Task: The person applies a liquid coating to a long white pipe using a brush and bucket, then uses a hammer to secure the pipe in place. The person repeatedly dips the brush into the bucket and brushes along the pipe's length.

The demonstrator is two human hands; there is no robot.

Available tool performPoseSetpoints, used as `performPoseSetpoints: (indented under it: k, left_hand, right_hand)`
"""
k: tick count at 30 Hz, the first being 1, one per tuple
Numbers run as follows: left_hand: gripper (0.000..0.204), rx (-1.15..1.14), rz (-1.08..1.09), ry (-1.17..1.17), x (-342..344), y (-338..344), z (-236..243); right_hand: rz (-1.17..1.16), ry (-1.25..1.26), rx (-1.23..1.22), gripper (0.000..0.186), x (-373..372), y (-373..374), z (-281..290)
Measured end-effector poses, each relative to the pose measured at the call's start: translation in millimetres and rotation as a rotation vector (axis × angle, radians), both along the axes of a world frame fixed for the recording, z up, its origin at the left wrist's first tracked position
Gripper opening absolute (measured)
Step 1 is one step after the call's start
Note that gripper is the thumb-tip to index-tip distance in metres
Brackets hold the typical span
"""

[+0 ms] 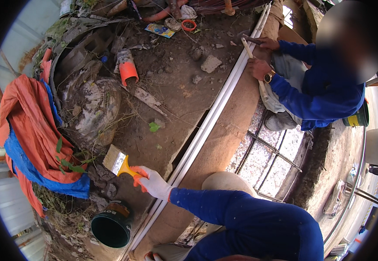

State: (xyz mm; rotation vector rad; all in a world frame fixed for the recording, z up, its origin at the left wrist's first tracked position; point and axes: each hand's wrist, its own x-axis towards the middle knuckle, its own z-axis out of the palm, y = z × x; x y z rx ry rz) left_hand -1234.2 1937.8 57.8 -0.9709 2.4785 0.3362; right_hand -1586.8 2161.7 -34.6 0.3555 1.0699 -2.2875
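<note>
Paintbrush (120, 162) out over dirt (178, 93), left of white pipes (229, 82). Right hand (156, 182), gloved, fingers closed round yellow handle. Step looks like holding brush out; next move seems to need firm grip, free bristles. Dark bucket (111, 230), left of pipes too, inside too dark. Left hand (153, 257), by pipes' bottom end, mostly cut off, grip can't tell. Co-worker (332, 98), right of pipes, head blurred.

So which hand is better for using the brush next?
Probably the right hand: it grips the paintbrush and reaches out past the white pipes. The left hand barely shows at the lower edge, so I can't tell whether it's free.
</note>
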Motion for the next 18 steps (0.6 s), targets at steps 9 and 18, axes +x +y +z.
performPoseSetpoints:
  k: [9,18]
  left_hand:
    - [0.059,0.044,0.014,0.046,22.0,-23.7,-13.6]
    - [0.06,0.086,0.004,0.141,30.5,-27.0,-18.5]
  right_hand:
    - [-0.02,-0.024,-0.01,0.045,-0.4,-3.0,3.4]
    - [-0.028,-0.031,-0.011,0.045,1.0,-7.9,-4.5]
